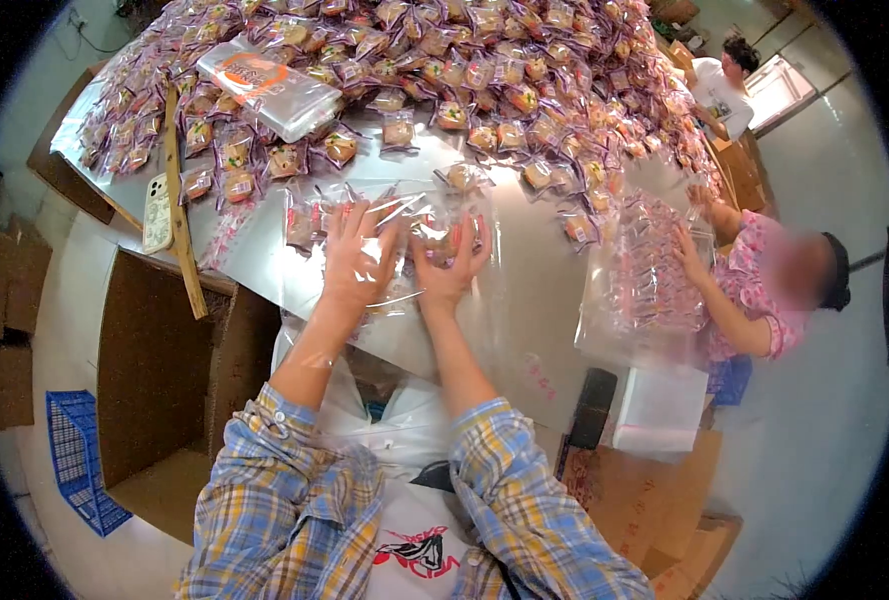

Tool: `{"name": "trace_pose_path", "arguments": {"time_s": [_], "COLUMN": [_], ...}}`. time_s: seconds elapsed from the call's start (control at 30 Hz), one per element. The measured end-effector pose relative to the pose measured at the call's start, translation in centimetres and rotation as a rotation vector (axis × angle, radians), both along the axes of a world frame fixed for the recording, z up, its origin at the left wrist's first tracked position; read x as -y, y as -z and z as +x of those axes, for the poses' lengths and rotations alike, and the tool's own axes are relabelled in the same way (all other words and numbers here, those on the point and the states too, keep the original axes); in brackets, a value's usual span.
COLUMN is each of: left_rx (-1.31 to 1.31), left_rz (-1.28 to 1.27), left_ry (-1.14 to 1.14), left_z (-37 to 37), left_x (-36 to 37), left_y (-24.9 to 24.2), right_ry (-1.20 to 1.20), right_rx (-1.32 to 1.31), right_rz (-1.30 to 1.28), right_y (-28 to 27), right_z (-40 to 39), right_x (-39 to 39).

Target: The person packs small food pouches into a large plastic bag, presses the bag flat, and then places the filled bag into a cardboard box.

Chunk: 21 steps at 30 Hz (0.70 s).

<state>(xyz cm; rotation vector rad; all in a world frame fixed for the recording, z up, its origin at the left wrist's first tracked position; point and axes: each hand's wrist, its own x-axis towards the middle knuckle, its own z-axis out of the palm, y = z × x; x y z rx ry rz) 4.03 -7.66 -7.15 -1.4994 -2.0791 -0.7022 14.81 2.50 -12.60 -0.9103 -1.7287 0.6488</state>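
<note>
Clear bag (402,290): on desk (535,255), clock centre, packets (305,228) showing through | Left hand (353,265), right hand (450,268): grip spread over bag, apparently keeping packets flat | Loose packets (505,70): heaped toward 12 o'clock, presumably for reach

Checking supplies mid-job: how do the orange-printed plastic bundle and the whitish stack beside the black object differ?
Print: the orange-printed bundle carries a bold orange mark; the whitish stack shows none.
Look: the bundle is mostly see-through, while the stack looks cloudier.
Place: the bundle lies on the wrapped packets; the stack lies apart from them, beside the black object.
Shared: both look like layered plastic.
</note>
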Motion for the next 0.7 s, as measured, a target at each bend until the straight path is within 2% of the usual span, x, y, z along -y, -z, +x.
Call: {"name": "trace_pose_path", "arguments": {"time_s": [0.03,0.17,0.27,0.4,0.53,0.7], "left_rx": [0.125,0.135,0.102,-0.071,0.086,-0.043], "left_rz": [-0.005,-0.056,-0.148,-0.157,-0.210,-0.238], "left_ry": [0.033,-0.046,-0.127,0.136,0.012,-0.103], "left_z": [0.4,0.1,0.8,-0.2,1.2,1.0], "left_x": [0.3,0.1,0.4,0.3,0.3,-0.6], "left_y": [-0.5,2.3,-1.0,0.7,-1.4,-0.2], "right_ry": [-0.024,-0.004,0.020,0.005,0.016,0.015], "right_rx": [-0.028,0.057,0.123,0.022,0.027,0.032], "right_rz": [-0.028,-0.021,0.020,0.001,-0.002,-0.024], "right_y": [-0.2,-0.5,0.0,-0.6,-0.7,-0.8], "right_z": [0.0,0.3,0.5,0.1,0.2,0.3], "right_x": [0.2,0.1,-0.1,0.1,0.3,0.2]}}
